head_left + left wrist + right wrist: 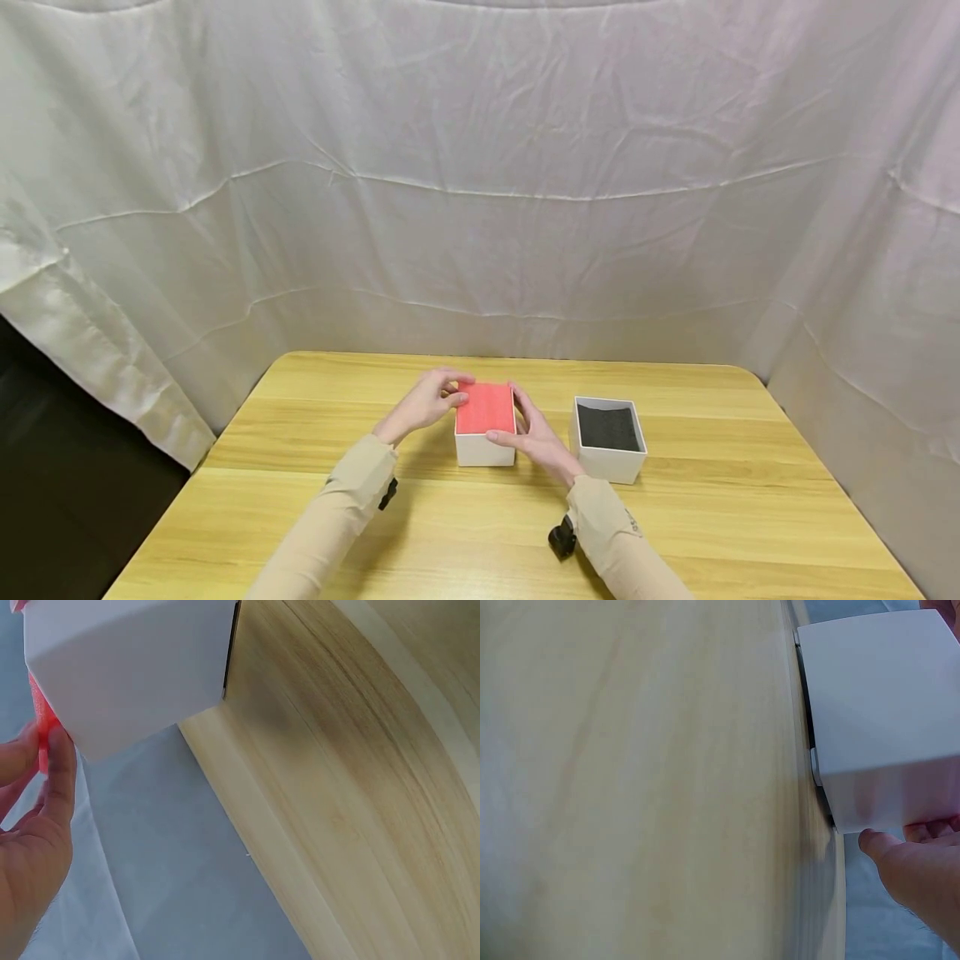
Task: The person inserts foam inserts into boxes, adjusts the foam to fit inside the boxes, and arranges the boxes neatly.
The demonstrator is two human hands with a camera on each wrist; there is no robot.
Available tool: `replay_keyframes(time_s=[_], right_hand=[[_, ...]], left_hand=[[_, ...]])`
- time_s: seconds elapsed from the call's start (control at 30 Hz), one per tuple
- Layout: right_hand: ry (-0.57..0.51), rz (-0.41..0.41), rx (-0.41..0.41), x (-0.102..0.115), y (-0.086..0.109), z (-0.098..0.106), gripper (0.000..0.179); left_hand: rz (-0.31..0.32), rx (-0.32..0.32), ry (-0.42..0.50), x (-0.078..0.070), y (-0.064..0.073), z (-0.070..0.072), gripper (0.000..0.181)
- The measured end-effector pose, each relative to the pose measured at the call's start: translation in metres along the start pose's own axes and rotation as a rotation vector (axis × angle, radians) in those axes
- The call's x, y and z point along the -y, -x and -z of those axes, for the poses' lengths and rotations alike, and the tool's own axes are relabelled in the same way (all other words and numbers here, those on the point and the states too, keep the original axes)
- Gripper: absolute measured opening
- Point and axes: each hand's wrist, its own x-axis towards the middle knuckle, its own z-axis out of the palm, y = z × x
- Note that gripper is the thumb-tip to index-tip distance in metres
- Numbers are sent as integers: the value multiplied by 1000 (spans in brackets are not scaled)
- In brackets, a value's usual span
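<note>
A white box (485, 451) stands on the wooden table with a red foam sheet (486, 408) across its top. At the box's left far corner, my left hand (423, 404) pinches the sheet's edge between thumb and fingers. The left wrist view shows the red edge (42, 712) sticking out past the white wall, with the fingertips around it. My right hand (542, 440) holds the box from the right, its thumb at the near top edge and its fingers along the right side. The inside of this box is hidden under the red sheet.
Right of my right hand stands a second white box (609, 463), open at the top, with a dark grey lining or pad (609, 427) inside. A pale curtain (525, 250) hangs behind the wooden table (480, 533) and along its sides.
</note>
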Motion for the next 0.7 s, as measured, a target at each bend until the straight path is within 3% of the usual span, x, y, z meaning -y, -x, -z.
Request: replay_keyframes(time_s=[0.27, 0.57, 0.7], right_hand=[[12, 3, -1, 0, 0, 0, 104], [14, 4, 0, 1, 1, 0, 104], [13, 2, -2, 2, 1, 0, 104]], left_hand=[[-40, 15, -128, -2, -1, -1, 32], [2, 59, -230, -5, 1, -2, 46], [-34, 89, -264, -8, 1, -2, 49]])
